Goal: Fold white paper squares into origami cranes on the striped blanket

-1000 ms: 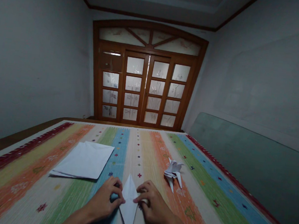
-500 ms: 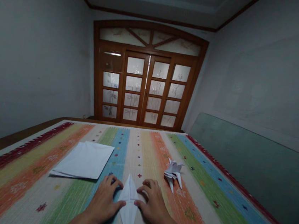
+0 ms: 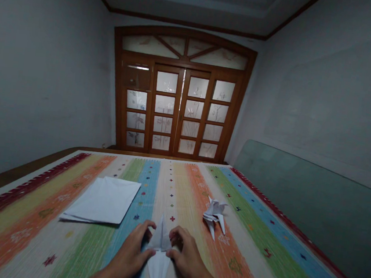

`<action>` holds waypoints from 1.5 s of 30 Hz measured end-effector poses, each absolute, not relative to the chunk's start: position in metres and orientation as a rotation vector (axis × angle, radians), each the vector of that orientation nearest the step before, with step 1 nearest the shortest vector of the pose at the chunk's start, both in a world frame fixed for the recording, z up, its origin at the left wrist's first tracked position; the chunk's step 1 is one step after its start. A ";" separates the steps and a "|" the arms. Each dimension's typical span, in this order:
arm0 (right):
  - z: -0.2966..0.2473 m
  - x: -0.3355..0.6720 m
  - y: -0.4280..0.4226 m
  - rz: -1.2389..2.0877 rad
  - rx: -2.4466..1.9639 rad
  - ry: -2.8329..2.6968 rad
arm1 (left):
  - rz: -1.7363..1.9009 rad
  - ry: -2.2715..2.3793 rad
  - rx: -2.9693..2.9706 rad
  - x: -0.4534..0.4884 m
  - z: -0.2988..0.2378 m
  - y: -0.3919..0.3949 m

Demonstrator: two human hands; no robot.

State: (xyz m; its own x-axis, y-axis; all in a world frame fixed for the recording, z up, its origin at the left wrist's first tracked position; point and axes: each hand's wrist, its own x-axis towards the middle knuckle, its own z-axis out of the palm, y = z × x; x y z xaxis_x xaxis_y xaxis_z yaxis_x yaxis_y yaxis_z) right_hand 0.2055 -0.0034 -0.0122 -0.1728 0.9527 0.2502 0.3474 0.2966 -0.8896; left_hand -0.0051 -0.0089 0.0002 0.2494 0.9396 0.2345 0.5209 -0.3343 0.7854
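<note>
A white paper folded into a long diamond (image 3: 158, 264) lies in front of me, its narrow tips pointing away and towards me. My left hand (image 3: 135, 245) grips its left edge, thumb near the middle crease and fingers curled at the upper side. On the opposite edge, my right hand (image 3: 186, 250) pinches the paper in the same way. The upper half looks raised along its centre line. To the right stands a folded white origami figure (image 3: 214, 216) with several pointed tips, apart from both hands.
A stack of white paper sheets (image 3: 104, 201) lies to the left on the striped tablecloth (image 3: 90, 253). Beyond the table is a wooden door with glass panes (image 3: 178, 111). A pale green bench back or panel (image 3: 300, 182) runs along the right wall.
The upper half of the folded paper has lifted and its sides have drawn inward. The fingers of both hands have curled up with it, while the thumbs stay near the middle.
</note>
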 end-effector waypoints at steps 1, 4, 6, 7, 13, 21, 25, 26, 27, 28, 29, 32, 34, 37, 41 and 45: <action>-0.013 0.205 -0.002 0.927 -1.157 -1.680 | 0.969 1.294 1.927 -0.004 0.000 -0.009; -0.013 0.205 0.000 1.024 -1.078 -1.626 | 1.015 1.202 1.865 -0.001 0.003 -0.010; -0.011 0.206 0.001 0.966 -1.047 -1.612 | 1.033 1.168 1.880 0.001 0.007 -0.011; -0.009 0.206 0.001 0.903 -1.030 -1.619 | 1.036 1.158 1.900 0.002 0.008 -0.011; 0.005 0.210 -0.006 0.512 -0.810 -1.662 | 1.164 1.178 2.023 0.001 0.018 -0.013; 0.016 0.211 -0.018 0.047 -0.555 -1.722 | 1.612 0.996 2.176 -0.005 0.024 -0.024; 0.018 0.213 -0.019 -0.030 -0.522 -1.722 | 1.684 0.853 2.336 -0.007 0.023 -0.027; 0.017 0.214 -0.018 -0.036 -0.515 -1.732 | 1.696 0.826 2.371 -0.007 0.022 -0.027; 0.017 0.215 -0.017 -0.035 -0.508 -1.748 | 1.704 0.809 2.395 -0.008 0.022 -0.026; 0.016 0.217 -0.016 -0.027 -0.507 -1.770 | 1.701 0.817 2.402 -0.008 0.021 -0.024; 0.014 0.218 -0.014 -0.011 -0.521 -1.794 | 1.675 0.852 2.391 -0.009 0.020 -0.022; 0.006 0.222 -0.009 0.091 -0.645 -1.907 | 1.462 1.050 2.314 -0.010 0.015 -0.015; 0.000 0.224 -0.004 0.178 -0.734 -2.003 | 1.284 1.178 2.276 -0.011 0.011 -0.010; -0.008 0.227 0.002 0.274 -0.809 -2.080 | 1.059 1.283 2.258 -0.012 0.004 -0.004; -0.010 0.229 0.003 0.387 -0.866 -2.208 | 0.904 1.376 2.305 -0.013 -0.001 -0.002; -0.002 0.229 -0.005 0.463 -0.932 -2.265 | 0.834 1.299 2.420 -0.016 0.005 -0.006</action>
State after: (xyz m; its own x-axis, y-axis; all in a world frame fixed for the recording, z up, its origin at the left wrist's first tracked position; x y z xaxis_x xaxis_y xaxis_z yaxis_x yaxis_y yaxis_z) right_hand 0.2294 -0.0049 -0.0015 -0.5459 0.7225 0.4242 0.4982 0.6870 -0.5291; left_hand -0.0160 -0.0059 0.0051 0.4320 0.8272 0.3595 0.6714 -0.5610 0.4843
